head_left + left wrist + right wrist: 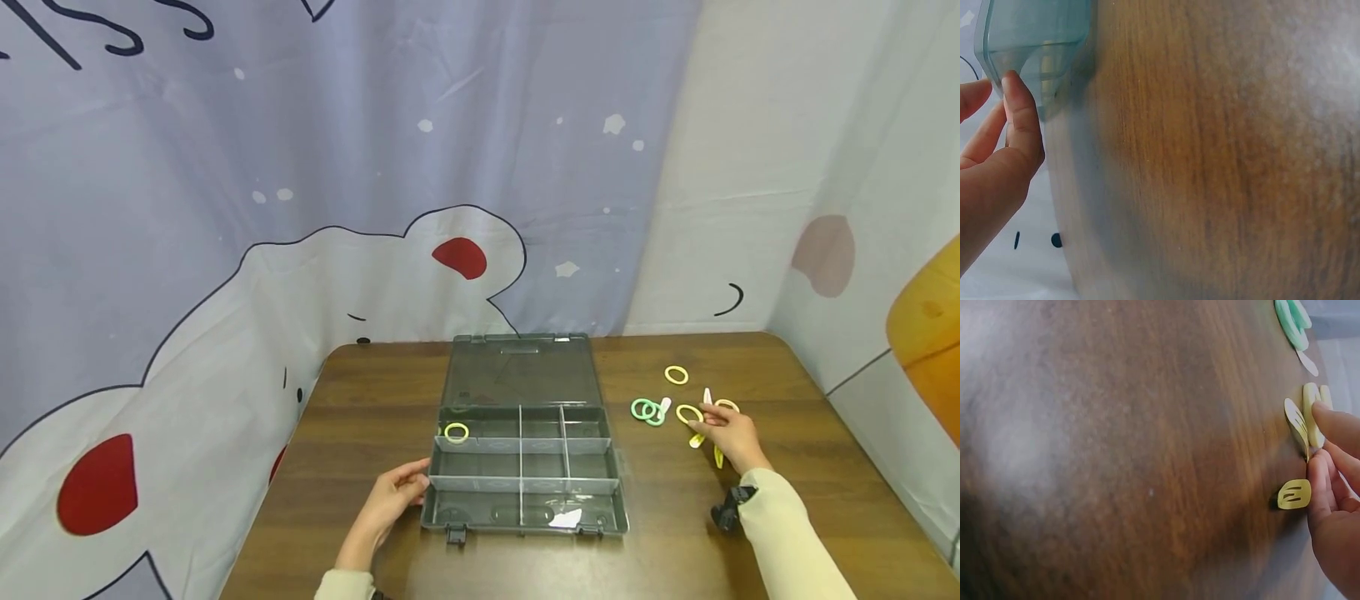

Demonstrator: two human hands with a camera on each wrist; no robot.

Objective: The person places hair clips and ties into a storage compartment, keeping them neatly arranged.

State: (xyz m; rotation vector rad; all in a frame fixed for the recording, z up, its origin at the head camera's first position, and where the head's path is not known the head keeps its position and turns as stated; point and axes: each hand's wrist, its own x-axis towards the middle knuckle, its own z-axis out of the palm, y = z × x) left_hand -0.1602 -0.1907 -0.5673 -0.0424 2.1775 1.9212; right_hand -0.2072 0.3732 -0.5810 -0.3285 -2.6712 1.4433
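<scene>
A grey translucent compartment box [521, 483] lies with its lid [522, 371] folded back. One yellow ring [457, 432] sits in its back left compartment. My left hand [393, 493] rests its fingertips against the box's left side; in the left wrist view the fingers touch the clear corner [1041, 47]. Off to the right, my right hand [731, 435] pinches a yellow ring [689, 414] between thumb and fingers. Close to that hand lie a small yellow slotted spatula [1294, 494], a pale yellow slotted piece [1295, 420] and another yellow ring [727, 405], partly hidden.
Green rings [643, 408] lie between the box and my right hand, with a small white piece [665, 405] beside them. A further yellow ring [677, 375] is farther back on the brown wooden table [360, 400]. A printed curtain [375, 167] hangs behind.
</scene>
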